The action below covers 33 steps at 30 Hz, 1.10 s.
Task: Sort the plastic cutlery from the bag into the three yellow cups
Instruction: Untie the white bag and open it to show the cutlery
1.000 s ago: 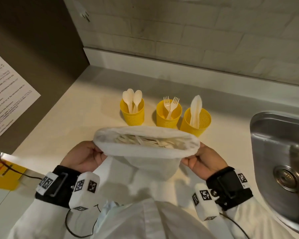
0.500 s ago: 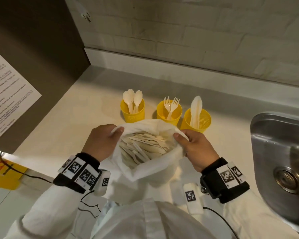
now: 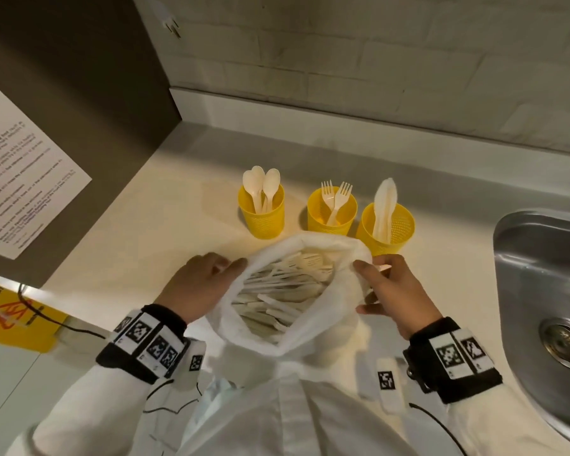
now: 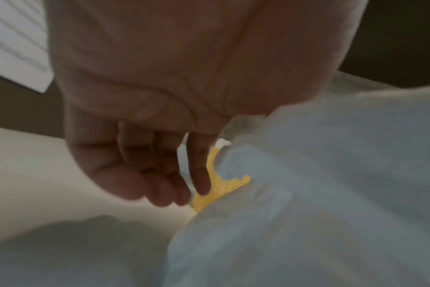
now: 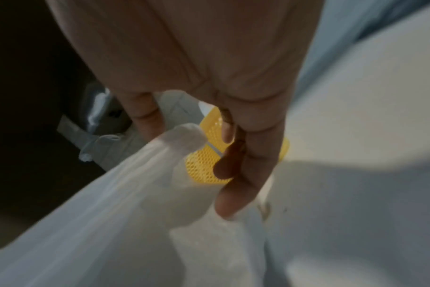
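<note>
Left hand (image 3: 198,287) and right hand (image 3: 396,291) each pinch the rim of the thin white plastic bag (image 3: 313,327) (mouth held wide), exposing white plastic cutlery (image 3: 277,291).

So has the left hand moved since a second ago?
Yes. The left hand has gone forward and inward, toward the yellow cups, and now grips the left edge of the bag's mouth much nearer the spoon cup.

The bag (image 3: 313,327) is thin, matt, crinkled white plastic; the three cups (image 3: 331,213) — yellow plastic, mesh-textured; the sink (image 3: 540,258) — brushed metal; the counter (image 3: 145,225) smooth, matt.
</note>
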Each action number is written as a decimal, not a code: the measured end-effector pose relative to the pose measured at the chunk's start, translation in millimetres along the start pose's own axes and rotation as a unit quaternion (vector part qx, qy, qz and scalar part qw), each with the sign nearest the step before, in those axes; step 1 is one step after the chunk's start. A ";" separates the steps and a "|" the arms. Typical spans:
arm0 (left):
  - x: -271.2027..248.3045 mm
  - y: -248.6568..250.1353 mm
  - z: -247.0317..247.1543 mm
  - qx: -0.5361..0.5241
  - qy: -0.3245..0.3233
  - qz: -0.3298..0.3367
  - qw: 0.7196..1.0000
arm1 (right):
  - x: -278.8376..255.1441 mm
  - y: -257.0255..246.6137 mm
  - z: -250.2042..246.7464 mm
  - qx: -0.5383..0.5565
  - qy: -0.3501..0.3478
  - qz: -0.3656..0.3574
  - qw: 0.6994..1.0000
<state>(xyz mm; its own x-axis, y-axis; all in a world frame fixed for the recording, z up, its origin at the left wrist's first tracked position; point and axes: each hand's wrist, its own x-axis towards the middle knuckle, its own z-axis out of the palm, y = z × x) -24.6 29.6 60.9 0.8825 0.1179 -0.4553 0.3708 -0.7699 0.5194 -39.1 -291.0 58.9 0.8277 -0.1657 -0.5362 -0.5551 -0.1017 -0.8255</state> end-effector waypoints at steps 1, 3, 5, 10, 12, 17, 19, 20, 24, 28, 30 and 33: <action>-1.9 6.8 0.3 0.001 0.022 0.044 0.999 | -5.4 -1.2 -2.9 -0.045 0.007 -0.009 0.999; 1.0 20.6 2.5 0.041 0.035 0.119 0.991 | -18.4 -6.6 -7.2 -0.142 -0.030 -0.001 0.989; 10.6 32.3 9.1 0.134 0.018 0.153 0.979 | -26.4 -8.8 -5.0 -0.217 -0.088 0.016 0.972; 19.2 57.1 31.4 0.191 -0.027 0.164 0.967 | -22.5 -7.2 16.5 -0.266 -0.162 -0.036 0.950; 15.0 58.3 34.0 0.138 -0.009 0.172 0.975 | -13.7 -4.4 15.4 -0.250 -0.139 -0.100 0.953; -0.1 33.1 13.8 -0.245 0.037 0.061 0.967 | -3.9 -1.8 10.5 0.015 -0.097 -0.094 0.991; -9.6 21.4 12.6 -0.423 0.051 0.007 0.905 | -2.3 -6.4 9.5 0.213 -0.145 -0.033 0.966; -17.6 19.4 13.1 -0.524 0.032 -0.037 0.850 | 1.1 -7.5 9.4 0.290 -0.155 -0.001 0.945; -23.6 -20.9 30.9 -0.692 -0.026 -0.108 0.713 | 14.1 6.1 9.5 0.456 -0.182 0.099 0.866; -35.0 -21.1 29.5 -0.724 -0.067 -0.095 0.680 | 16.0 12.3 9.3 0.403 -0.149 0.083 0.899; -41.8 -12.2 20.4 -0.660 -0.043 -0.067 0.747 | 15.1 10.6 6.4 0.181 -0.050 -0.011 0.982; -37.9 -25.4 12.1 -0.418 -0.082 -0.034 0.904 | 3.9 7.7 -2.0 -0.108 0.005 -0.079 0.991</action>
<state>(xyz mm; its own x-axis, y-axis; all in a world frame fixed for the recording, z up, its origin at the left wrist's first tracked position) -71.0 37.2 56.2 0.8205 0.0001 -0.5716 0.5716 -0.0129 0.8204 -40.2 -294.4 50.8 0.9058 -0.1398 -0.4000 -0.4235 -0.3347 -0.8418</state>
